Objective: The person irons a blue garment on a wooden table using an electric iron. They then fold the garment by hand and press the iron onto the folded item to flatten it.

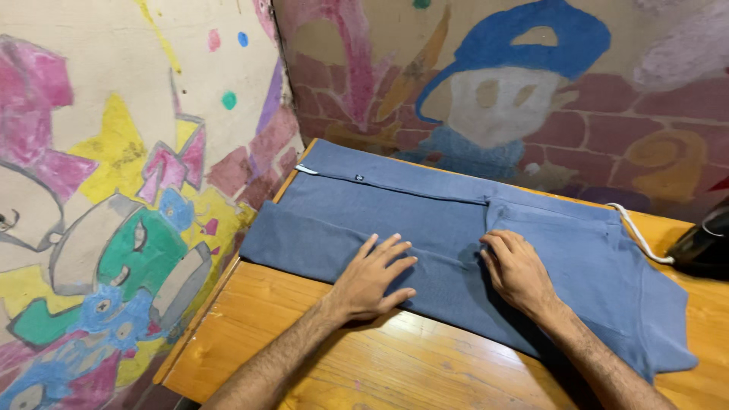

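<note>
Flat on the wooden table lies a blue-grey folded garment, knit fabric, probably a sweatshirt or polo; it runs from the back-left corner by the painted wall to the right edge, where a flap hangs toward the near right. Both hands rest on top of its near fold, palms down. Left hand: fingers spread and straight, heel of the palm just off the cloth's near edge on bare wood, fingertips on fabric, so it looks like it pins and flattens the folded edge. Right hand: fingers held closer together, slightly curled, pressing where a seam or overlap of the fold meets the centre; likely holding that overlap down so it doesn't spring open. Neither hand pinches or lifts anything, both flat contact only.

A small white tag shows at the garment's far-left end, near the wall corner. A white cord curves along the table just beyond the garment's right end, leading to a dark object at the right frame edge, maybe an iron, mostly cut off so cannot tell for sure. The table sits tight against the mural wall on the left and back, which keeps the cloth squared into that corner.
</note>
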